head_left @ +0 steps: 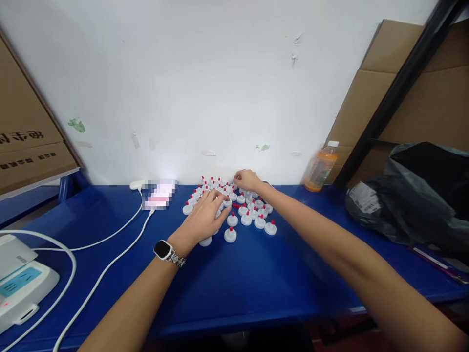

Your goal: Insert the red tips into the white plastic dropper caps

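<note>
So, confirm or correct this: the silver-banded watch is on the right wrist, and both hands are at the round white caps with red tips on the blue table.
Wrong wrist: the head view shows the silver-banded watch on the left wrist. The left hand and right hand are at the round white caps with red tips on the blue table.

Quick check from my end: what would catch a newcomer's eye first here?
Red-tipped white caps cluster on the blue tabletop, the left hand over them and the right hand at their far edge. To their right, near the wall, stands a bottle of orange liquid.
</note>
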`<action>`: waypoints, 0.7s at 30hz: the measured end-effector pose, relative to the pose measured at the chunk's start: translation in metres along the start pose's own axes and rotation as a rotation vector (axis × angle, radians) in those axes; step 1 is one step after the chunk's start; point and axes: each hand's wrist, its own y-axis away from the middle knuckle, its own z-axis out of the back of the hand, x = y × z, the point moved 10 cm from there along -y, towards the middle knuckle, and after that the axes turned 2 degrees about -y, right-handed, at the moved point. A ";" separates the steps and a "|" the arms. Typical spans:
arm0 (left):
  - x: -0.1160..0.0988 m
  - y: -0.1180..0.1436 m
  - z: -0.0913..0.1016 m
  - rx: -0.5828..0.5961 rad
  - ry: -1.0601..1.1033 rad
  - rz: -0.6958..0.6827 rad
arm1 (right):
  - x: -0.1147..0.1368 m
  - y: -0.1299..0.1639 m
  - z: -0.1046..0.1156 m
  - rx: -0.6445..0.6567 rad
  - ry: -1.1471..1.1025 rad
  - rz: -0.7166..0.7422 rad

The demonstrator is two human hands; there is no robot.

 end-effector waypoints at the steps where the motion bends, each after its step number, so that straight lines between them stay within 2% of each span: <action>1: 0.000 0.000 0.001 -0.004 0.001 -0.002 | 0.000 0.005 0.006 -0.014 0.001 0.007; 7: -0.001 -0.002 0.003 -0.013 0.017 -0.001 | -0.008 0.043 0.037 -0.086 0.046 0.069; 13: -0.001 -0.014 -0.002 0.004 -0.005 -0.013 | -0.026 0.051 0.023 0.017 0.022 0.023; 16: -0.002 -0.025 -0.002 0.022 -0.037 -0.014 | -0.026 0.050 0.022 0.012 -0.010 0.027; 19: -0.005 -0.034 0.003 0.013 -0.054 -0.006 | -0.021 0.058 0.036 -0.070 -0.121 0.042; 21: -0.006 -0.037 0.006 -0.019 -0.050 0.000 | -0.010 0.070 0.049 -0.137 -0.317 0.074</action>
